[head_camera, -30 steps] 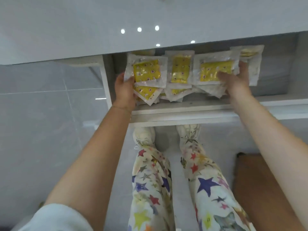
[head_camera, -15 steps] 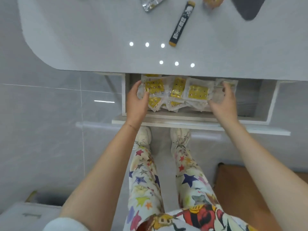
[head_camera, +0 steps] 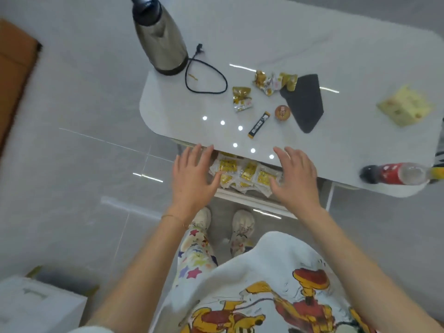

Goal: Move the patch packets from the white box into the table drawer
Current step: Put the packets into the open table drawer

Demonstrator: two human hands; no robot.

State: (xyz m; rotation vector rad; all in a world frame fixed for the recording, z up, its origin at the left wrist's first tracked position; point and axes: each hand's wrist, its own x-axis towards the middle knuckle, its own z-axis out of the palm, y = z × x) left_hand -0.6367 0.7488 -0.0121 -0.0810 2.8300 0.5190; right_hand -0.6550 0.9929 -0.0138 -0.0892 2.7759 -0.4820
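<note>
Nothing is held: the left hand [head_camera: 192, 179] and right hand [head_camera: 296, 179] are spread, fingers straight, above the open drawer [head_camera: 249, 200]. The patch packets [head_camera: 242, 173] are laid in it between the hands, in a row running left to right. The white box [head_camera: 36, 306] lies well behind, nearer the left hand.

White desk [head_camera: 240, 32], cluttered.
A kettle [head_camera: 159, 37] and black cord [head_camera: 204, 75] sit by its left edge, snack wrappers [head_camera: 241, 98] and a dark pad [head_camera: 305, 102] mid-desk, and a bottle [head_camera: 396, 174] lies at the near right edge.
</note>
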